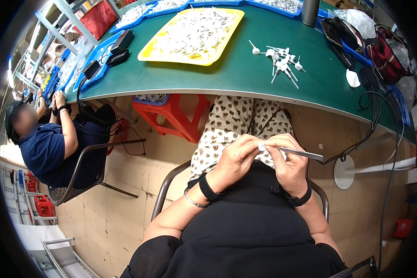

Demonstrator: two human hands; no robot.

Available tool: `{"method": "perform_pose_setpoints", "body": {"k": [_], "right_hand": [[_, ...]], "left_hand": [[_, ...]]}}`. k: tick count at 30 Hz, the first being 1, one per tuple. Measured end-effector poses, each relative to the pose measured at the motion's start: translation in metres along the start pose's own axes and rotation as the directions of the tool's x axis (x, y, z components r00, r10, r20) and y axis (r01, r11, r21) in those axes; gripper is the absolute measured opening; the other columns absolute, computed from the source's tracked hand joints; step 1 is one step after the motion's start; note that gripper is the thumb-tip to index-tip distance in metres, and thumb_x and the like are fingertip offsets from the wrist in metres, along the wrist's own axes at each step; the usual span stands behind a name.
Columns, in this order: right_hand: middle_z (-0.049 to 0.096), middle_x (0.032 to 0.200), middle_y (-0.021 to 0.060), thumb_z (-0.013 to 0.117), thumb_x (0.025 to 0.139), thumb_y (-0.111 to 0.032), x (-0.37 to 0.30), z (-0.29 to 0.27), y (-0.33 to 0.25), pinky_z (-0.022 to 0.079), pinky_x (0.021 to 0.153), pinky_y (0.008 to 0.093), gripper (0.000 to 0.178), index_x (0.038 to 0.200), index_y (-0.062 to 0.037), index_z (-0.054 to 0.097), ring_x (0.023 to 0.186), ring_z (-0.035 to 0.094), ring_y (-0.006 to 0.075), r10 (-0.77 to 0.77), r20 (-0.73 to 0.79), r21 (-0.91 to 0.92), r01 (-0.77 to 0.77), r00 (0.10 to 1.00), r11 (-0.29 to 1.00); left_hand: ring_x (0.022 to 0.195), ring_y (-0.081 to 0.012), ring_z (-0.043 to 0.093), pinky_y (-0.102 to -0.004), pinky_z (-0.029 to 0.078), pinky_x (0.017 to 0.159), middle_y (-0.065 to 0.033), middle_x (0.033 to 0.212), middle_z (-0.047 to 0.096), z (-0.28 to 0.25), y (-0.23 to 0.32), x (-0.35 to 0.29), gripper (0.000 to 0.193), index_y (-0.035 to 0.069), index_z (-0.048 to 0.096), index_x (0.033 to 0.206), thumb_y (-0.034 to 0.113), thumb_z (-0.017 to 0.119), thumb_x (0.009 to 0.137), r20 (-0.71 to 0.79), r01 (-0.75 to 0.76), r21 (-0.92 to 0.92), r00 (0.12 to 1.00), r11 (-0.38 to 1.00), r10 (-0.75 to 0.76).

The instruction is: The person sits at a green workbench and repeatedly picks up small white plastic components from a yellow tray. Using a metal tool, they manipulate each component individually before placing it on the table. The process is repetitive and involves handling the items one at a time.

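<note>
Above my lap, both hands meet around a small white plastic part [262, 146]. My left hand [237, 156] pinches this part between thumb and fingertips. Close against it from the other side, my right hand [288, 166] is closed on a slim grey metal tool [303, 153], whose flat end sticks out to the right. The tool's tip is hidden by the fingers, so its exact kind cannot be made out. On the green table [245, 76] ahead, several white plastic pieces with thin tubes [285, 62] lie in a loose group.
A yellow tray [146, 56] heaped with small white pieces stands on the table, with blue trays behind it. A red stool [173, 127] is under the table. Cables [374, 116] hang at the right. A seated person [62, 134] works at the left.
</note>
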State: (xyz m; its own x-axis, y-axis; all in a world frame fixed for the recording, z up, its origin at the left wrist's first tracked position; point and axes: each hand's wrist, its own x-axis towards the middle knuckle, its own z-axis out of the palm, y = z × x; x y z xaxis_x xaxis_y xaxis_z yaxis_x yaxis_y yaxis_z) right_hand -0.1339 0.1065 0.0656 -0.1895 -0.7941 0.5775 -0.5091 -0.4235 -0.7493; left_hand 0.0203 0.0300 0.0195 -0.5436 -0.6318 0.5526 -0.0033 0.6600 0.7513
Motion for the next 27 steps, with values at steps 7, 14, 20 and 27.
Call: {"method": "perform_pose_setpoints", "body": {"k": [7,14,20,27], "right_hand": [[0.070,0.089,0.0107,0.073,0.090,-0.002,-0.0018,0.0006,0.0029,0.053,0.071,0.0333,0.007,0.097,-0.0002,0.071,0.080,0.067,0.0238,-0.006,-0.021,0.029,0.007,1.000,1.000],[0.070,0.089,0.0113,0.073,0.089,-0.002,-0.0006,0.0002,-0.0001,0.054,0.071,0.0333,0.008,0.097,0.0003,0.072,0.080,0.067,0.0235,-0.005,-0.010,0.020,0.005,1.000,1.000],[0.070,0.089,0.0114,0.072,0.089,-0.001,0.0023,-0.0007,-0.0036,0.054,0.071,0.0341,0.008,0.096,-0.0004,0.072,0.080,0.066,0.0246,-0.031,0.012,-0.023,0.031,0.999,0.999],[0.070,0.087,0.0114,0.072,0.087,0.000,0.0061,-0.0060,-0.0046,0.053,0.071,0.0350,0.007,0.093,0.0000,0.070,0.078,0.066,0.0256,-0.075,0.118,-0.132,0.090,0.990,0.987]], "left_hand": [[0.085,-0.0289,0.069,-0.0347,0.057,0.071,-0.0116,0.100,0.068,0.0005,0.0007,0.0005,0.025,0.005,0.069,0.113,-0.002,0.070,0.088,-0.009,-0.004,-0.020,1.000,1.000,0.004],[0.085,-0.0288,0.069,-0.0345,0.057,0.072,-0.0118,0.100,0.068,-0.0002,0.0036,0.0011,0.026,0.005,0.069,0.113,-0.003,0.070,0.088,-0.001,-0.002,-0.004,1.000,1.000,0.002],[0.085,-0.0291,0.069,-0.0351,0.057,0.072,-0.0120,0.101,0.068,0.0002,0.0017,0.0002,0.026,0.004,0.069,0.113,-0.003,0.070,0.088,0.002,-0.004,-0.004,1.000,1.000,0.004],[0.086,-0.0300,0.070,-0.0357,0.057,0.072,-0.0123,0.102,0.068,0.0025,0.0003,-0.0028,0.025,0.004,0.069,0.113,-0.003,0.069,0.089,0.007,0.004,0.011,1.000,1.000,-0.004]]}}
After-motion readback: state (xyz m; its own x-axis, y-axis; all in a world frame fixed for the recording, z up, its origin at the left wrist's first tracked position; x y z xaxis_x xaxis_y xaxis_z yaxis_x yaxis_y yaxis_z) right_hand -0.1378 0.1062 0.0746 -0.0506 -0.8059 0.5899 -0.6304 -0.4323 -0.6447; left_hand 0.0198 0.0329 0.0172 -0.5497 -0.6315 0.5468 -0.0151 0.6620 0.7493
